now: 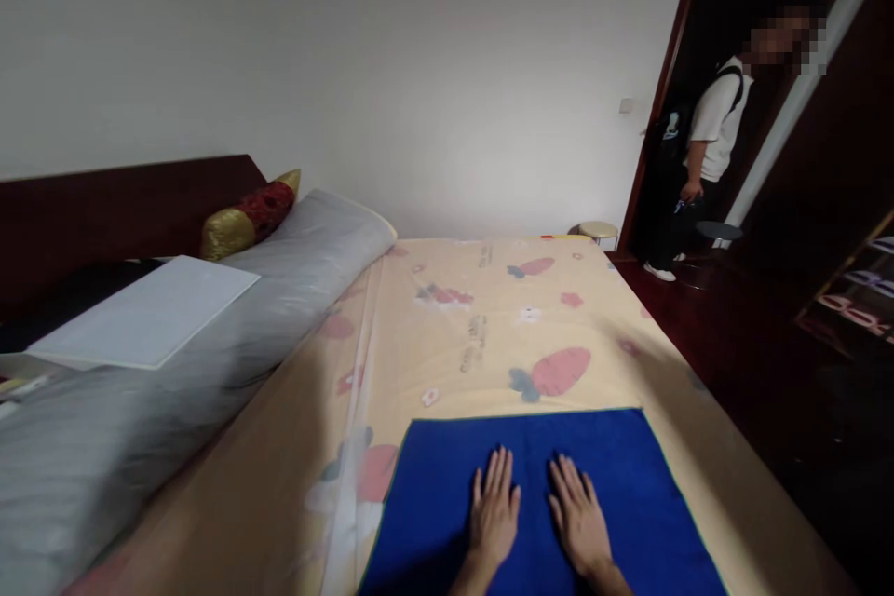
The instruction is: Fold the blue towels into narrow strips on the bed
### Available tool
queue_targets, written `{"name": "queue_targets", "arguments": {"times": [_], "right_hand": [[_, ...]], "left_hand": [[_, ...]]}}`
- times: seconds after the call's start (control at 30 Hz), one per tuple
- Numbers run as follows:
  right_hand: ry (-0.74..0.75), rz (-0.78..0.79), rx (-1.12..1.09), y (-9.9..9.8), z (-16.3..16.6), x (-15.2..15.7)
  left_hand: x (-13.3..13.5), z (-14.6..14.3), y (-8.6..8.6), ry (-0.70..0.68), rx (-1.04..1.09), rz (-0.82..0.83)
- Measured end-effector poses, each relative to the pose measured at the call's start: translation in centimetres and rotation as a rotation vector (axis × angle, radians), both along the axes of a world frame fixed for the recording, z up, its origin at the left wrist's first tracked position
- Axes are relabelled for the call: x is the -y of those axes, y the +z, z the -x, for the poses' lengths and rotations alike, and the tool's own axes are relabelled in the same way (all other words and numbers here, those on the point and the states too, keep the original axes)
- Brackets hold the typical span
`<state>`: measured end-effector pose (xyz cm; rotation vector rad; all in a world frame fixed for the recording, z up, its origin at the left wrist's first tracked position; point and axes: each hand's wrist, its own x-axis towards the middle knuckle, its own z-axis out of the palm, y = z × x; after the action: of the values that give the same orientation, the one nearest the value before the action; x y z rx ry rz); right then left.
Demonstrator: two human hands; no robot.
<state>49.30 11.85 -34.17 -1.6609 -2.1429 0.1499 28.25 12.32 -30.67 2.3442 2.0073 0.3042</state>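
Note:
A blue cloth [643, 484] with a thin green edge is spread out at the near end of the bed. My left hand [494, 507] lies flat on its middle, palm down, with the fingers stretched forward. Beside it, a small gap to the right, my right hand [578, 512] also rests flat on the cloth, fingers out and slightly apart. Neither hand grips anything. The cloth's near edge runs out of view at the bottom.
Under the cloth is a bed [503, 307] with a carrot-patterned cover. Along its left side lies a grey rolled bundle [307, 251], bearing a white board [150, 312] and near a red-gold pillow [255, 214]. A person [716, 130] stands in the doorway; a stool [598, 230] is by the wall.

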Motion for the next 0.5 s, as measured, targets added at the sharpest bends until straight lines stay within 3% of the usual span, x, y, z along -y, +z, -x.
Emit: {"name": "queue_targets", "arguments": {"times": [0.1,0.17,0.37,0.43,0.5], "right_hand": [[0.095,0.042,0.005,0.1,1.4,2.7],[0.02,0.067,0.033,0.3,-1.0,3.9],[-0.312,0.115,0.104,-1.5,-15.7,8.6],[-0.33,0.132,0.103,-2.4,-18.6,10.1],[-0.399,0.094,0.116,-2.5,-18.8,10.8]], "left_hand": [[3.5,-3.4,-1.1,-0.089,0.028,-0.042],[4.9,-2.3,-0.9,-0.058,0.023,-0.036],[10.1,10.6,-0.4,0.301,-0.074,0.009],[11.9,14.0,-0.5,0.348,-0.105,0.014],[13.0,15.2,-0.3,0.367,-0.132,0.016]]}}
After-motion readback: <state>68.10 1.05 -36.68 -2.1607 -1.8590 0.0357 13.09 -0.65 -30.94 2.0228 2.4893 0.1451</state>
